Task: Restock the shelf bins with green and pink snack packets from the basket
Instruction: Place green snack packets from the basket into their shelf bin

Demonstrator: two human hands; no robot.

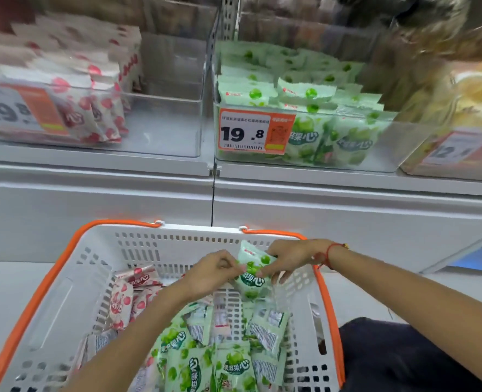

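Both hands meet over the far end of the white basket [64, 292] with its orange rim, and between them is one green packet [253, 271], lifted just clear of the heap below. The left hand [214, 271] pinches the packet's left edge with curled fingertips; the right hand [290, 260], a red string at its wrist, grips the packet's upper right side, fingers curled round behind it. Inside the basket, more green packets [205, 360] lie piled at the near end, and pink packets [126, 298] lean against its left wall. Beyond the basket, on the shelf above, stands a clear bin of green packets [304, 108] with an orange price tag [255, 131] reading 19.8 on its front. Left of that bin is another clear bin [174, 128], pink packets [87, 89] crowded into its left part. To the right of the green bin a yellowish product shows, too blurred to make out.
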